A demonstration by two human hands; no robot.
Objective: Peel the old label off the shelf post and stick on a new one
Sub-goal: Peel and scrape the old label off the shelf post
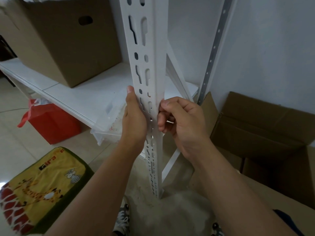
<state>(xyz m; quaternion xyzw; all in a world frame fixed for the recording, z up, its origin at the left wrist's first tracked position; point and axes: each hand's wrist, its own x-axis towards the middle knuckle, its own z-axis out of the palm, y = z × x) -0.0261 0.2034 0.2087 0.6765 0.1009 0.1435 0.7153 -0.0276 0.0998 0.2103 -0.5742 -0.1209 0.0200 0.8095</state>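
Observation:
The white slotted shelf post (154, 53) stands upright in the middle of the view. My left hand (134, 120) grips the post from its left side, with the thumb pointing up along the front edge and the fingers hidden behind. My right hand (180, 123) is at the post's right face at the same height. Its fingers are curled, and the thumb and fingertips pinch at the corner edge. A small white strip, apparently the old label (168, 121), shows between those fingers. It is hard to tell apart from the white metal. I see no new label.
A closed cardboard box (64, 40) sits on the white shelf board (81, 97), beside a clear plastic container (110, 121). A red bag (51, 121) and a yellow giraffe cushion (42, 184) lie on the floor at left. Open cardboard boxes (264, 133) stand at right by the wall.

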